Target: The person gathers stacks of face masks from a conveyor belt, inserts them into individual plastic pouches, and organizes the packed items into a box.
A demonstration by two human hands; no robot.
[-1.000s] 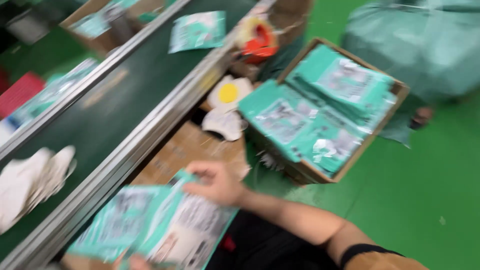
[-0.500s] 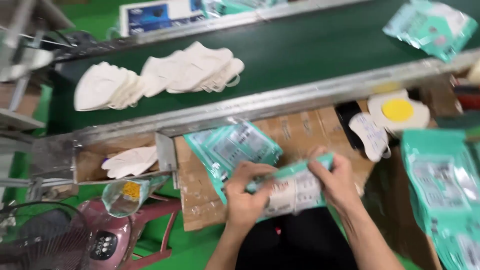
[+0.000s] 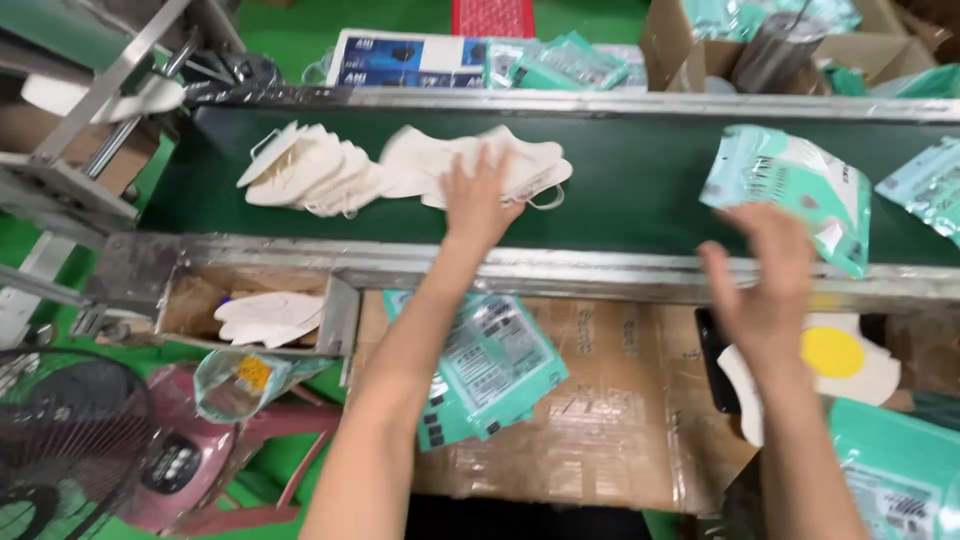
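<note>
I see my left hand [image 3: 478, 200] stretched out over the dark green conveyor belt [image 3: 640, 190], fingers spread apart and pressed flat on a pile of white folded face masks [image 3: 520, 165]. That pile lies near the middle of the belt, and a second fanned stack of white masks [image 3: 305, 172] sits just beside it to the left, the two heaps touching at their edges.

My right hand [image 3: 765, 285] hangs above the belt's near metal rail [image 3: 600, 268], palm open, fingers loosely apart and holding nothing. Just beyond its fingertips a teal printed plastic mask pouch [image 3: 790, 190] lies on the belt; I cannot tell whether the hand touches it. Another teal pouch [image 3: 925, 185] sits at the belt's right edge.

Below the rail, a flattened brown cardboard sheet covered in tape [image 3: 600, 410] serves as my work surface, with a few empty teal pouches [image 3: 490, 365] lying on it under my left forearm. A small open cardboard tray [image 3: 190, 300] to the left holds a few loose white masks [image 3: 268, 318]. At the lower left stand a black wire fan [image 3: 60, 440] and a pink plastic stool [image 3: 200, 460].
</note>
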